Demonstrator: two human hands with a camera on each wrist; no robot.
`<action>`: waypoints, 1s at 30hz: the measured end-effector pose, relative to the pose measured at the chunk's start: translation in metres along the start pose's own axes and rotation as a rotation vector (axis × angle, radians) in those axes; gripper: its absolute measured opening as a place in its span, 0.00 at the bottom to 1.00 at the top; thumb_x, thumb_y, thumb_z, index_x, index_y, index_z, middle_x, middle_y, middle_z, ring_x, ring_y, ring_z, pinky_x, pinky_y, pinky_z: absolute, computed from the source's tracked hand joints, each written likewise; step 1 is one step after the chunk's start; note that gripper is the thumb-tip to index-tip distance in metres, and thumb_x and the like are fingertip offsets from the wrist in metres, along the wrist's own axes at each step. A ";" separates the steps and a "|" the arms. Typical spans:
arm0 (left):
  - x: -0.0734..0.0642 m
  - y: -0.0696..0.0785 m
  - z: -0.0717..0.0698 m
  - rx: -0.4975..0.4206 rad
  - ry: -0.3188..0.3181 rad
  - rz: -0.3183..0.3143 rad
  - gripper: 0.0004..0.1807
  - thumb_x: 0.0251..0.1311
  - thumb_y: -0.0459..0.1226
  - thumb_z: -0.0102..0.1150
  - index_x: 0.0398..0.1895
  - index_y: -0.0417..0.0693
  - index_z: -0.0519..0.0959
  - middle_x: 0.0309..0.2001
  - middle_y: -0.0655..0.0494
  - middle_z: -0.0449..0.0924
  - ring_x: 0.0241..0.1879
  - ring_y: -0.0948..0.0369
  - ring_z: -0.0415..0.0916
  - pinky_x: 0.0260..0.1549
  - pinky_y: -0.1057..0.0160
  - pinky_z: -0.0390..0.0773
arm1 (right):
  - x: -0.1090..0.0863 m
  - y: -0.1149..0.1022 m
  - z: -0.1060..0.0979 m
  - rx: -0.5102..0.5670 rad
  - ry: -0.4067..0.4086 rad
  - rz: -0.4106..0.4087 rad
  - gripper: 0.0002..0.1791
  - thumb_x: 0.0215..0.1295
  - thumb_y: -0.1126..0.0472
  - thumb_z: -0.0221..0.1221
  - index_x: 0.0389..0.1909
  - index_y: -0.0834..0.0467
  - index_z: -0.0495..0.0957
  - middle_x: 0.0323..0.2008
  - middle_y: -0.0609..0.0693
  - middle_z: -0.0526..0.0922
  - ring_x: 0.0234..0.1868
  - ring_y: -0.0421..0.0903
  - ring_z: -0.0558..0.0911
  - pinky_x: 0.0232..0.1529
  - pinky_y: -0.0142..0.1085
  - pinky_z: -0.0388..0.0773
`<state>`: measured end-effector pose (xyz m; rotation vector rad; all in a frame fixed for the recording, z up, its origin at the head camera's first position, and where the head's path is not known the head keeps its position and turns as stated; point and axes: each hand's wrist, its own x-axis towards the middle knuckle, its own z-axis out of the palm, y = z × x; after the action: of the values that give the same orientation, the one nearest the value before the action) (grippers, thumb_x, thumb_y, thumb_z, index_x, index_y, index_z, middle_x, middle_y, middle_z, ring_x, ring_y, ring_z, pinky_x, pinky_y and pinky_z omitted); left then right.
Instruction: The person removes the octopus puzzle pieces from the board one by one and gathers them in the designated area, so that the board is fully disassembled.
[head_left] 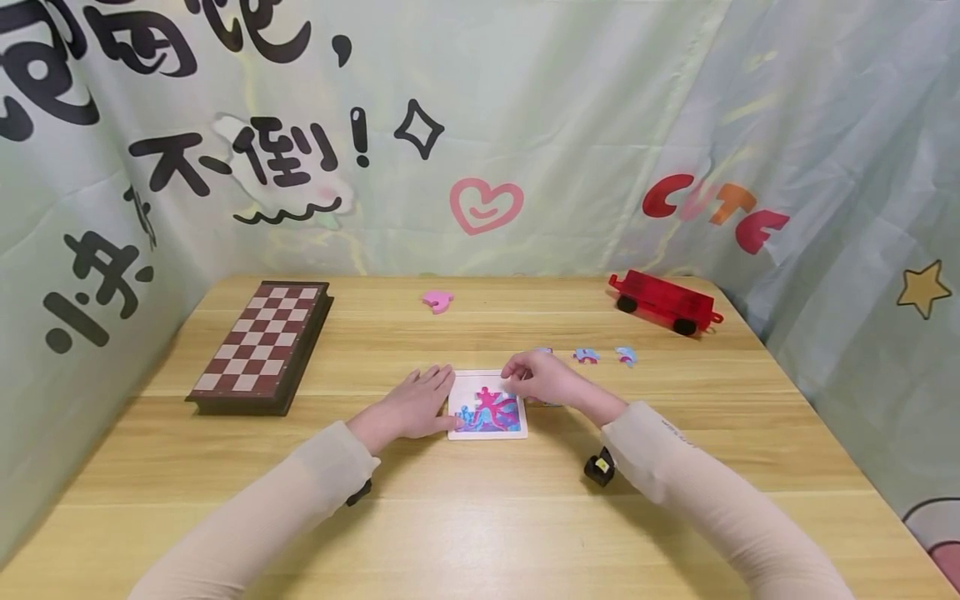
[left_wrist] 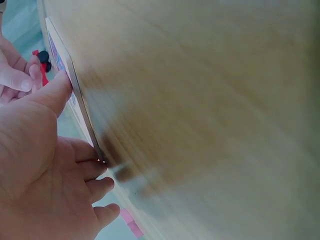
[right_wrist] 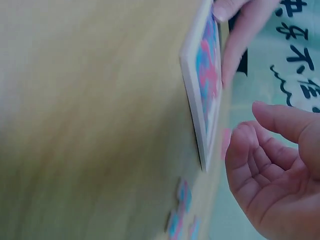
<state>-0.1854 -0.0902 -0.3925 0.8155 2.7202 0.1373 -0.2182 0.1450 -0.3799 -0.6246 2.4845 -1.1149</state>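
Observation:
A small white-framed jigsaw board (head_left: 487,435) lies on the table, its lower part filled with pink and blue picture pieces. My left hand (head_left: 416,404) rests at the board's left edge with fingers extended; in the left wrist view its thumb (left_wrist: 60,90) presses on the rim. Over the upper right corner hovers my right hand (head_left: 543,377), fingers loosely bent. The right wrist view shows a gap between its thumb (right_wrist: 285,120) and fingers, with nothing visible between them. Loose jigsaw pieces (head_left: 587,356) lie to the right, one partly hidden by the right hand.
At the left stands a folded chessboard box (head_left: 258,346). A pink piece (head_left: 438,301) lies near the table's back edge, and a red toy wagon (head_left: 666,302) with black wheels sits at the back right. Printed cloth (head_left: 525,100) hangs behind the wooden table (head_left: 480,517).

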 end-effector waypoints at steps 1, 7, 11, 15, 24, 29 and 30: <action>0.000 0.000 0.000 0.001 -0.001 -0.002 0.44 0.62 0.58 0.45 0.70 0.35 0.49 0.71 0.44 0.44 0.69 0.49 0.40 0.64 0.48 0.43 | 0.001 -0.001 0.003 -0.001 -0.007 -0.011 0.07 0.59 0.68 0.59 0.37 0.66 0.76 0.25 0.49 0.74 0.20 0.43 0.73 0.22 0.33 0.74; 0.002 0.000 0.000 0.006 -0.005 -0.009 0.45 0.62 0.58 0.45 0.70 0.35 0.49 0.71 0.44 0.43 0.69 0.49 0.40 0.64 0.48 0.43 | 0.005 -0.005 0.013 -0.063 -0.029 -0.069 0.06 0.57 0.70 0.60 0.36 0.65 0.77 0.25 0.48 0.76 0.24 0.40 0.74 0.24 0.31 0.74; 0.002 0.000 0.000 0.001 -0.011 -0.012 0.45 0.62 0.58 0.45 0.70 0.35 0.49 0.71 0.44 0.43 0.69 0.49 0.39 0.64 0.48 0.42 | 0.008 -0.004 0.019 -0.076 -0.030 -0.050 0.06 0.56 0.69 0.61 0.35 0.64 0.77 0.23 0.47 0.76 0.23 0.40 0.74 0.23 0.30 0.73; 0.002 0.000 0.000 -0.001 -0.014 -0.015 0.45 0.62 0.58 0.46 0.70 0.36 0.48 0.71 0.45 0.43 0.69 0.50 0.39 0.64 0.48 0.42 | 0.009 -0.005 0.022 -0.105 -0.026 -0.029 0.05 0.56 0.68 0.62 0.33 0.63 0.77 0.22 0.46 0.75 0.23 0.40 0.72 0.25 0.30 0.71; 0.001 0.001 -0.001 0.003 -0.014 -0.013 0.45 0.62 0.58 0.45 0.70 0.35 0.48 0.71 0.44 0.42 0.69 0.49 0.39 0.64 0.48 0.42 | 0.011 -0.007 0.025 -0.142 -0.028 0.030 0.04 0.56 0.68 0.62 0.32 0.63 0.79 0.21 0.45 0.75 0.22 0.39 0.71 0.26 0.29 0.70; 0.001 0.001 -0.001 0.002 -0.013 -0.014 0.44 0.62 0.57 0.46 0.70 0.35 0.48 0.71 0.44 0.43 0.69 0.49 0.39 0.64 0.48 0.42 | 0.010 -0.008 0.025 -0.138 -0.029 0.043 0.03 0.56 0.68 0.62 0.32 0.62 0.79 0.21 0.46 0.75 0.22 0.39 0.71 0.25 0.29 0.69; 0.002 0.001 0.000 0.002 -0.014 -0.015 0.44 0.62 0.57 0.46 0.70 0.35 0.48 0.71 0.44 0.43 0.69 0.49 0.39 0.64 0.48 0.42 | 0.010 -0.008 0.025 -0.135 -0.031 0.045 0.03 0.56 0.68 0.62 0.32 0.62 0.79 0.21 0.46 0.75 0.22 0.39 0.71 0.25 0.29 0.69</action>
<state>-0.1863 -0.0886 -0.3924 0.7935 2.7133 0.1259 -0.2133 0.1199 -0.3912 -0.6146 2.5497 -0.9201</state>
